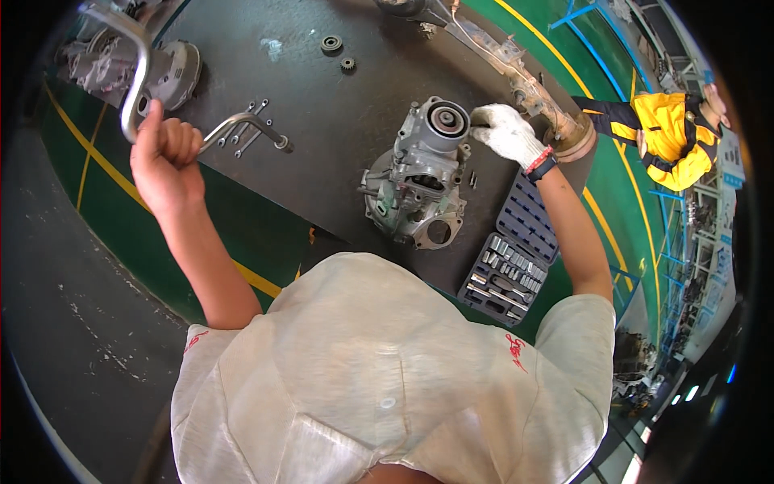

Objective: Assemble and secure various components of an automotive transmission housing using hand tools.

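Observation:
My bare left hand (pixel 167 159) is closed around a crank-shaped speed brace (pixel 143 71), raised at the left. The socket end of the brace points toward the table. In a white knit glove, my right hand (pixel 508 132) has its fingers curled together beside the round bearing end (pixel 447 119) of a metal gearbox (pixel 421 181). What those fingers hold, if anything, is hidden. The gearbox stands near the table's front edge, its round end uppermost. Just right of it lie small metal pins (pixel 473 179).
An open socket set case (pixel 505 278) lies below my right forearm. Several wrenches (pixel 244 133) rest on the dark table (pixel 314 161) at left; two gears (pixel 331 44) lie farther back. A rusty axle (pixel 524 85) and another gearbox (pixel 179 68) flank them. A person in yellow (pixel 665 133) is at right.

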A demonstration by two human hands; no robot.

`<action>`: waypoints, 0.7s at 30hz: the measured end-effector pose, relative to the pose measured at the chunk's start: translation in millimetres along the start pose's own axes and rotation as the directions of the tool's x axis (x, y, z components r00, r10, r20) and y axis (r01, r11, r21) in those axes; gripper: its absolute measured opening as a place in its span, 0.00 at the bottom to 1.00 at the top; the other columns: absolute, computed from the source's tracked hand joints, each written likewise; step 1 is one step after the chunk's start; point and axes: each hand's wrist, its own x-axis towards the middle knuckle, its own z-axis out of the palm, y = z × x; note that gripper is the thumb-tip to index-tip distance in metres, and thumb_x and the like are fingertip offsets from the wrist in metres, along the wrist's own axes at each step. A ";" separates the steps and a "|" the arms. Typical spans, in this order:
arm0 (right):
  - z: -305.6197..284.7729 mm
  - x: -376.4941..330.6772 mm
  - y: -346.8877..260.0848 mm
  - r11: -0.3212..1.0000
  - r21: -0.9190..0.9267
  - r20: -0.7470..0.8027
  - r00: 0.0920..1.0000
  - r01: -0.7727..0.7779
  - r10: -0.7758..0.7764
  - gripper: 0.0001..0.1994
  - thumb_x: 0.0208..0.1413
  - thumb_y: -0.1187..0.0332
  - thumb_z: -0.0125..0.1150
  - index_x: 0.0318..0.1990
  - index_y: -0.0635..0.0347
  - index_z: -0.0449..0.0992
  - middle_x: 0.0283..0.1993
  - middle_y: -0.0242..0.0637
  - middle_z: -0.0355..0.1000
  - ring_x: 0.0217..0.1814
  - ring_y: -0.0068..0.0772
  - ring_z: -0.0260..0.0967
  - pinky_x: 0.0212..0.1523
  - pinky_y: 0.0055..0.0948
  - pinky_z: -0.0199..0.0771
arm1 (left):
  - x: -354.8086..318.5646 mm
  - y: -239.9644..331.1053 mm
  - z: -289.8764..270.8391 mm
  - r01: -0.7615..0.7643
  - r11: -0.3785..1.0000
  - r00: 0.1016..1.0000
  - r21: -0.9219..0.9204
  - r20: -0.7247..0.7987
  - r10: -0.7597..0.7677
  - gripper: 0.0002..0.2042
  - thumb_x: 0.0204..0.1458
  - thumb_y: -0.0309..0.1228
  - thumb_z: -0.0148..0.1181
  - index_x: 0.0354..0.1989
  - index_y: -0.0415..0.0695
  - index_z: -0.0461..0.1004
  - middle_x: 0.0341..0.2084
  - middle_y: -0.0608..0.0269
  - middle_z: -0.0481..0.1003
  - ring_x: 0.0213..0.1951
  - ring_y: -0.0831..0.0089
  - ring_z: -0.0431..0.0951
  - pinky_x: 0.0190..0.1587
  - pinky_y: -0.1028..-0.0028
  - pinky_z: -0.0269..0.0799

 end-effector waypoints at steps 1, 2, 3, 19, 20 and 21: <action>4.6 0.4 1.3 0.999 0.031 -0.019 0.999 -0.040 0.040 0.15 0.54 0.60 0.60 0.44 0.56 0.83 0.46 0.47 0.79 0.52 0.52 0.75 0.53 0.46 0.75 | -2.1 -4.0 -4.6 -0.001 1.000 1.000 0.014 -0.014 0.002 0.25 0.64 0.30 0.56 0.15 0.51 0.53 0.10 0.75 0.46 0.15 0.81 0.42 0.23 0.72 0.40; 6.2 0.0 -2.0 0.999 0.015 -0.003 0.999 -0.038 0.038 0.15 0.54 0.60 0.60 0.44 0.56 0.83 0.46 0.47 0.79 0.52 0.52 0.75 0.53 0.46 0.75 | -6.5 -7.3 -3.6 0.006 1.000 0.998 0.017 -0.066 -0.005 0.24 0.64 0.30 0.57 0.15 0.51 0.54 0.10 0.75 0.47 0.15 0.82 0.42 0.23 0.72 0.40; 7.8 -2.2 -5.8 0.998 0.027 -0.068 0.996 -0.057 0.059 0.15 0.55 0.60 0.60 0.45 0.56 0.83 0.46 0.48 0.79 0.52 0.53 0.75 0.53 0.46 0.75 | -4.9 -12.7 -11.2 0.016 1.000 0.999 0.009 -0.047 -0.015 0.23 0.64 0.30 0.57 0.16 0.50 0.56 0.10 0.76 0.48 0.15 0.82 0.43 0.22 0.72 0.41; -198.3 19.9 -296.7 -0.022 0.841 -0.462 0.740 0.540 0.488 0.17 0.71 0.53 0.51 0.42 0.60 0.74 0.34 0.35 0.74 0.31 0.36 0.75 0.32 0.37 0.78 | 22.7 -69.1 141.4 0.247 0.962 0.901 0.116 0.337 -0.272 0.11 0.62 0.37 0.62 0.34 0.42 0.82 0.21 0.78 0.72 0.23 0.85 0.70 0.25 0.79 0.68; -205.8 42.4 -258.5 -0.111 0.780 -0.616 0.787 0.616 0.040 0.17 0.70 0.53 0.53 0.43 0.60 0.74 0.34 0.35 0.74 0.32 0.36 0.75 0.34 0.36 0.79 | 19.2 -74.8 152.9 0.235 0.967 0.876 0.094 0.410 -0.253 0.11 0.62 0.37 0.62 0.34 0.42 0.82 0.21 0.77 0.72 0.23 0.85 0.70 0.25 0.79 0.68; -210.1 60.0 -276.5 -0.240 0.742 -0.662 0.626 0.626 -0.412 0.18 0.69 0.52 0.55 0.44 0.61 0.75 0.34 0.35 0.75 0.33 0.36 0.75 0.35 0.36 0.81 | 19.8 -82.6 158.9 0.222 0.972 0.854 0.079 0.466 -0.233 0.12 0.62 0.37 0.62 0.34 0.42 0.82 0.21 0.76 0.73 0.22 0.85 0.71 0.25 0.79 0.69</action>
